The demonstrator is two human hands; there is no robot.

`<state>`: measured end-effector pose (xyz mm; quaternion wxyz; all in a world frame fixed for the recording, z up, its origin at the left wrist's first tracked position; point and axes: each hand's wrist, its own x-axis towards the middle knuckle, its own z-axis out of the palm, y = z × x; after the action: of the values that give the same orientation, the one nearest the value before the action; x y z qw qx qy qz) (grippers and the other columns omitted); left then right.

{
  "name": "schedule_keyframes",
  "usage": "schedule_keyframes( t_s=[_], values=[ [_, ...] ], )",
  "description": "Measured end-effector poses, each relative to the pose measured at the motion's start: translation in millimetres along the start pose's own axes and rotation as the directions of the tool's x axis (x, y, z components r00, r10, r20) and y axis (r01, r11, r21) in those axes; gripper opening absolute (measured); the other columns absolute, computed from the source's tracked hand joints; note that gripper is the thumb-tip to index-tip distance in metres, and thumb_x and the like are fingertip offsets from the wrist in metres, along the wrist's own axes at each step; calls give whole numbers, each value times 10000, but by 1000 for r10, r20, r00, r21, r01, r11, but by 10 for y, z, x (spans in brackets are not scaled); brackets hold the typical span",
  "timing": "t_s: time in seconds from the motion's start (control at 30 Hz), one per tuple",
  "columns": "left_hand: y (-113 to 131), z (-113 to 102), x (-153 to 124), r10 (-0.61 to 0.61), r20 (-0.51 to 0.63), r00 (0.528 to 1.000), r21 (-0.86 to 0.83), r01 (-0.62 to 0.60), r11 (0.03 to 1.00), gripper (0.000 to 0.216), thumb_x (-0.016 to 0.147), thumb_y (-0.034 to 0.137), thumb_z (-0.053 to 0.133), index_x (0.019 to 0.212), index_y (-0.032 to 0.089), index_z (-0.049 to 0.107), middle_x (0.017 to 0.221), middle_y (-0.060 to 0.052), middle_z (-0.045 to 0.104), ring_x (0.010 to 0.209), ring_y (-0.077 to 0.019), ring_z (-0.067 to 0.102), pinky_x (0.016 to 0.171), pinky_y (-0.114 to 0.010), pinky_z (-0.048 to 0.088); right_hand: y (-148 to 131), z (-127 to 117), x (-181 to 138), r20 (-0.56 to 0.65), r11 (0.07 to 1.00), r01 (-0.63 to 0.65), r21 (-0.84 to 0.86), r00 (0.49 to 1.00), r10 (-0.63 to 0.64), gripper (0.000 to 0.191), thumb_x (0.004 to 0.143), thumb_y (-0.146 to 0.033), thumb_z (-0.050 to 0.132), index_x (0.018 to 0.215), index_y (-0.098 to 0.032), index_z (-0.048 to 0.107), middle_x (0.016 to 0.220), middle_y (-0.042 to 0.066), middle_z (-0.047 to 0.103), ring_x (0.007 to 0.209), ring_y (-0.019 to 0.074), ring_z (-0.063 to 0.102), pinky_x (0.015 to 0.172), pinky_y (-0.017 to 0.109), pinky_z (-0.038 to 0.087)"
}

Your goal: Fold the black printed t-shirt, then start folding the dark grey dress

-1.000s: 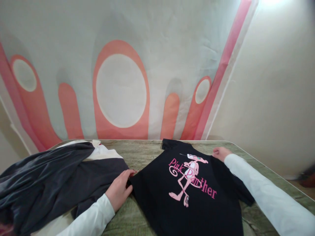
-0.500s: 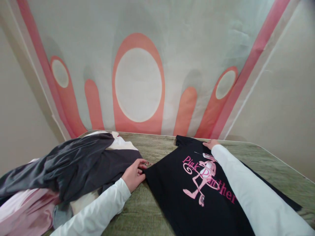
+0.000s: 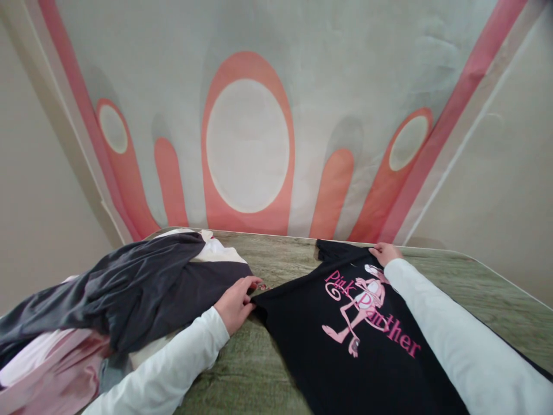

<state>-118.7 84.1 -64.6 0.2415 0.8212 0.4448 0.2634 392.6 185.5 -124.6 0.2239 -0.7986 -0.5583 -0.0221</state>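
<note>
Indoor room, printed backdrop (image 3: 380, 63), wood-grain table (image 3: 254, 369)

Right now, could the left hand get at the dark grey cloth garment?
Probably yes: the left hand is right beside the dark grey garment, nothing visible between, but that hand holds the black printed T-shirt.

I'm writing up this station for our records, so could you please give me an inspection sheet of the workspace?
Surface: wood-grain table with a pale rim; garments cover part of it.
Garment in hand: black fabric T-shirt with pink "Pink Panther" lettering and figure, spread out, lower part beyond the frame.
Clutter: loose heap of dark grey, pink and cream clothes, at left.
Hands: left hand pinches the shirt's corner near the heap; right hand grips its top edge.
Cables: nothing seen.
Surroundings: grey backdrop with coral shapes behind the table.
</note>
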Motion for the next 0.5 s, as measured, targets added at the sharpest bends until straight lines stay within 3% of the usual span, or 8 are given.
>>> schedule_keyframes(
  t_s=[0.13, 0.2, 0.3, 0.4, 0.5],
  values=[
    [132, -9, -7, 69, -79, 994, 184, -54, 981, 437, 609, 33, 460, 1024, 172, 455, 981, -49, 486, 669, -117, 501, 650, -281, 456, -30, 5, -52, 56, 999, 28, 32, 998, -30, 234, 703, -407, 540, 689, -192, 632, 679, 61, 657, 672, 198, 600, 585, 272, 413],
    [212, -29, -42, 112, -98, 989, 288, -80, 954, 316, 627, 72, 494, 928, 165, 471, 943, -50, 474, 749, -150, 497, 684, -299, 444, 2, -47, -78, 86, 998, 36, 54, 995, -41, 245, 695, -419, 547, 711, -189, 630, 713, 66, 664, 691, 201, 606, 599, 275, 425],
    [300, -42, -135, 122, -28, 992, 432, -98, 897, 93, 701, 231, 544, 719, 167, 478, 779, -23, 464, 703, -160, 478, 653, -296, 416, 185, -222, -151, 130, 997, 35, 72, 991, -44, 271, 663, -429, 574, 747, -176, 626, 724, 65, 670, 685, 201, 613, 614, 282, 445],
    [337, 4, -227, 108, 90, 990, 458, -138, 878, 246, 774, 364, 497, 623, 170, 497, 690, -8, 466, 616, -138, 462, 601, -269, 383, 480, -483, -310, 270, 981, 6, 192, 961, -59, 307, 625, -423, 601, 794, -167, 617, 690, 49, 673, 656, 194, 618, 624, 287, 465],
    [360, 81, -267, 147, 132, 980, 388, -187, 903, 261, 773, 380, 508, 620, 168, 523, 686, -10, 486, 630, -135, 468, 592, -249, 371, 702, -742, -544, 382, 909, -39, 414, 914, -135, 349, 614, -436, 601, 838, -169, 608, 736, 44, 683, 708, 199, 625, 668, 303, 479]
  ],
)
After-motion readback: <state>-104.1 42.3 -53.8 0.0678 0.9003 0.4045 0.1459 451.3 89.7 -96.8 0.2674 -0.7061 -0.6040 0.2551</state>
